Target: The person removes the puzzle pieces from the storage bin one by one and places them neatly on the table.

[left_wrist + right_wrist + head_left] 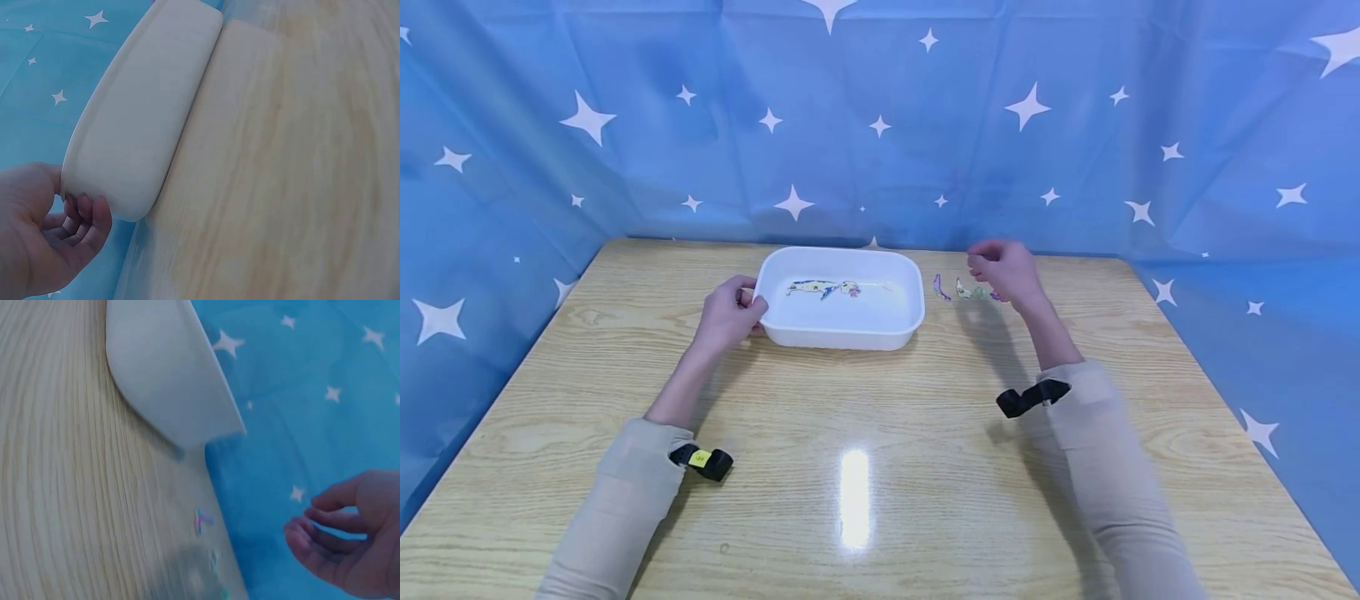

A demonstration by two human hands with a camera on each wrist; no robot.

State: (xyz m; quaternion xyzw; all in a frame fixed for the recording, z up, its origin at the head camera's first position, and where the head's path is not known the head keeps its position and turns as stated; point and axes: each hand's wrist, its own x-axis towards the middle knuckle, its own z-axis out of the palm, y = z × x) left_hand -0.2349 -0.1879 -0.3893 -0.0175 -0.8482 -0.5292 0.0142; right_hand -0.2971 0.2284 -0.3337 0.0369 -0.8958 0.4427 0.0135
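A white rectangular plastic basin (850, 329) stands near the table's back edge, with a few thin, colourful, patterned pieces (812, 287) lying on its floor. My left hand (726, 317) grips the basin's left end, thumb over the rim and fingers curled against the outer wall, as the left wrist view also shows. To the basin's right, my right hand (1006, 271) is raised over a short row of small colourful pieces, among them a purple curved one (942, 287) and a green one (980, 293). Its fingers are loosely bent, and nothing shows between them in the right wrist view.
The wood-grain table (775, 467) reaches forward to a blue curtain (880, 167) with white stars, which hangs right behind its back edge. Black wrist cameras sit on both sleeves, the left one (718, 465) and the right one (1011, 403).
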